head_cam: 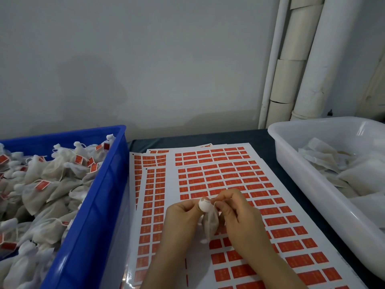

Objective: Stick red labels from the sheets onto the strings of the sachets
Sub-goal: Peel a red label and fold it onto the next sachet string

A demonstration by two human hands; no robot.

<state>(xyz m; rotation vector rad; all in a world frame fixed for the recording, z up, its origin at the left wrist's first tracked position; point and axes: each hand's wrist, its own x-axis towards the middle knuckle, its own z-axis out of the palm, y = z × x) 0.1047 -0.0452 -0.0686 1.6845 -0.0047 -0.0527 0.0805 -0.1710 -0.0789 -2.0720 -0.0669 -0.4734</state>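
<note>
one sachet [210, 224] | pale, translucent, gathered top | left hand [183, 215], right hand [239, 215] pinch it

White sachet [210, 224] hangs upright above overlapping sheets [173, 178] of red labels [282, 233].

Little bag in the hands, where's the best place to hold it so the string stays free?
Pinch the sachet at its bunched-up neck, coming from the left, as the left hand does. The neck is narrow; the body below hangs soft and baggy. That probably leaves the string on the right free for the right hand.
</note>
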